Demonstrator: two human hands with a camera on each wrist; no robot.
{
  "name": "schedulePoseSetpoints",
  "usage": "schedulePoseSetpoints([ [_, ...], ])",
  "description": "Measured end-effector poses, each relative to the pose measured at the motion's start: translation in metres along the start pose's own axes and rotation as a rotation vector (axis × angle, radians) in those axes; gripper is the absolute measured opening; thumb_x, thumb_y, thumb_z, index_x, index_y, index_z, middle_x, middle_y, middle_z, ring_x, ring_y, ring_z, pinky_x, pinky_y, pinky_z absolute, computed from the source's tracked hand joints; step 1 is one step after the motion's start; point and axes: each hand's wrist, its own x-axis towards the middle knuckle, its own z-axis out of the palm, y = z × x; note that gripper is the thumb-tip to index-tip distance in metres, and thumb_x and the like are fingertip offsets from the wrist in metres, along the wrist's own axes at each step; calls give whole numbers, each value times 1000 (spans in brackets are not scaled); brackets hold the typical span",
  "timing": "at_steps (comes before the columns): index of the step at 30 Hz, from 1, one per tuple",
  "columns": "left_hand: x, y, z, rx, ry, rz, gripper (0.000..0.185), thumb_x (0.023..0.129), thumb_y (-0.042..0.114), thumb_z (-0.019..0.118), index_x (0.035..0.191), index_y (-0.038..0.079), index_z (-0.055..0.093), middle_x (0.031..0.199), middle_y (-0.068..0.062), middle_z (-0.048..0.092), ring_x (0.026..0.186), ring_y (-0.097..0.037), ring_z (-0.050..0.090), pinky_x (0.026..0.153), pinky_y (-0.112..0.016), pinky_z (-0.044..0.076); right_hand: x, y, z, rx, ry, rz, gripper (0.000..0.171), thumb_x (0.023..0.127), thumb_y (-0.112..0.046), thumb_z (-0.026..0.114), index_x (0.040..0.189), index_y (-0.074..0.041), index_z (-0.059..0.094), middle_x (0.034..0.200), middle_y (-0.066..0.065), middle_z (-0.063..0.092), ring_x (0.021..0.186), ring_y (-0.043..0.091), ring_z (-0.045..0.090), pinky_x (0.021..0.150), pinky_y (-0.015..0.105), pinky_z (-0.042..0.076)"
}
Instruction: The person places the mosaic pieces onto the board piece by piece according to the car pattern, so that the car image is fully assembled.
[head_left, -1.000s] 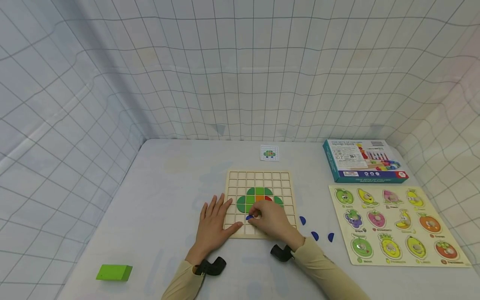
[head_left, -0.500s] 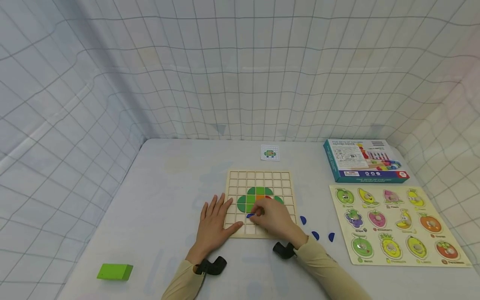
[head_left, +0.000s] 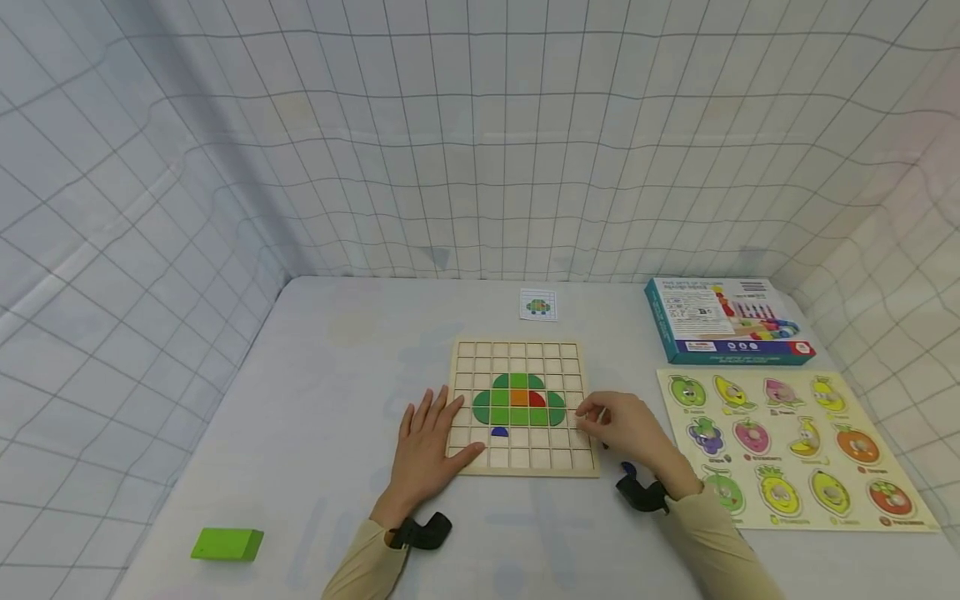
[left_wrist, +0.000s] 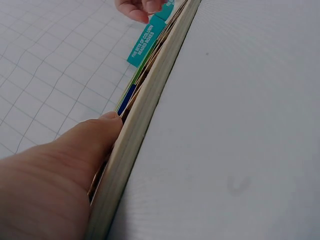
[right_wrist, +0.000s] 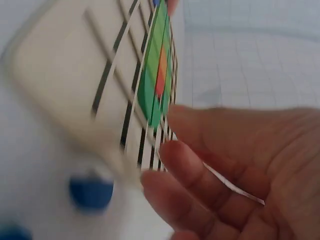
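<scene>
My left hand (head_left: 426,446) rests with spread fingers on the left edge of a wooden grid board (head_left: 555,457). Its thumb (left_wrist: 102,131) lies over the board's rim in the left wrist view. Green pieces (head_left: 498,398), an orange square (head_left: 519,397) and a red piece (head_left: 536,399) sit together in the grid. Below them lies a blue half-circle piece (head_left: 499,432), near the left thumb. At the board's right edge hovers my right hand (head_left: 628,429), fingers loosely bent, holding nothing. Loose blue pieces (right_wrist: 91,194) lie on the table beside the board, partly hidden by this hand in the head view.
A small picture card (head_left: 538,305) lies behind the board. To the right are a boxed toy set (head_left: 727,323) and a fruit puzzle board (head_left: 802,450). A green block (head_left: 227,544) sits at the front left. Gridded cloth walls (head_left: 480,150) surround the table.
My right hand has let go of the blue half-circle piece, which stays in the grid, and has moved right to the board's edge. The left hand has stayed in place.
</scene>
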Motion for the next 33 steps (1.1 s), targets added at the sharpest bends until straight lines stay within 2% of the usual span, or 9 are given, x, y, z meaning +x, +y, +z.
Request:
schedulePoseSetpoints([
  [3, 0, 0, 1, -1, 1, 1, 76, 83, 60, 55, 144, 20, 36, 152, -8, 24, 142, -27, 12, 112, -49, 4, -5, 15, -6, -8, -52, 19, 7, 82, -17, 70, 88, -16, 68, 72, -8, 55, 62, 10, 48, 50, 24, 40],
  [7, 1, -1, 0, -1, -5, 0, 76, 83, 61, 54, 144, 20, 35, 153, -7, 23, 142, -26, 11, 112, -49, 4, -10, 28, -10, -10, -78, 49, 13, 78, -19, 74, 89, -17, 67, 74, -6, 54, 65, 12, 48, 52, 24, 40],
  [12, 0, -1, 1, 0, -6, -1, 76, 83, 61, 54, 144, 21, 35, 153, -7, 23, 142, -26, 11, 112, -49, 4, -14, 35, -13, 22, -111, 76, 22, 73, -23, 78, 90, -17, 66, 77, -5, 55, 67, 13, 48, 53, 24, 41],
  [16, 0, -2, 2, 7, 1, -1, 76, 82, 62, 54, 143, 20, 36, 152, -7, 24, 142, -27, 12, 112, -49, 5, -15, 38, -13, 34, -135, 59, 23, 73, -22, 79, 91, -17, 65, 78, -5, 55, 68, 13, 48, 54, 23, 42],
  [27, -1, -2, 4, 4, 9, 7, 76, 82, 62, 54, 143, 20, 36, 152, -8, 25, 142, -27, 13, 112, -49, 5, -19, 39, -14, 25, -118, 13, 16, 75, -16, 75, 88, -18, 67, 75, -6, 54, 66, 12, 47, 52, 22, 40],
  [33, -1, -2, 3, 1, 15, 8, 76, 82, 61, 54, 143, 20, 36, 152, -8, 25, 142, -27, 13, 112, -49, 5, -19, 38, -13, 23, -99, -4, 14, 77, -21, 75, 88, -17, 67, 73, -6, 53, 64, 10, 46, 51, 21, 39],
])
